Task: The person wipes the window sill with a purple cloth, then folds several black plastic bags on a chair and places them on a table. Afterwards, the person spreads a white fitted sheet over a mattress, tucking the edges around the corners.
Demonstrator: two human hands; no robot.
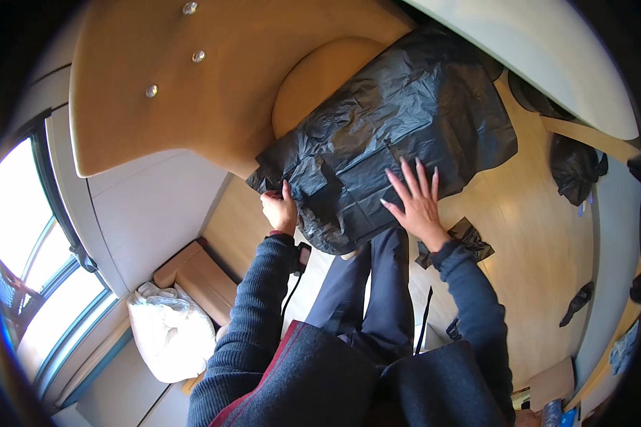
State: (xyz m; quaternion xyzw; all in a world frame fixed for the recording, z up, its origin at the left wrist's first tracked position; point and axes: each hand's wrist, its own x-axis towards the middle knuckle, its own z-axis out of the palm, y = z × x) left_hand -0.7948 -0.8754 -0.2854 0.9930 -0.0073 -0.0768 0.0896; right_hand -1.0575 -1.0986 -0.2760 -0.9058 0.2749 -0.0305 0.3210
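Observation:
A large black plastic bag [374, 133], creased and spread flat, lies partly over a round-seated, tan upholstered chair or bench in front of me. My left hand [280, 207] pinches the bag's lower left corner, thumb up and fingers curled. With fingers spread, my right hand [414, 203] rests on or just above the bag's near right part; nothing is gripped in it. Under and beside my right wrist, a crumpled piece of black plastic [470, 240] lies on the wooden floor.
Tan padded furniture with crystal buttons [139, 128] stands ahead. A white stuffed bag [171, 336] sits at the lower left beside a brown box-like item [203, 277]. On the right are a knotted black bag [574, 168], a black scrap [577, 304] and a pale tabletop edge [545, 58].

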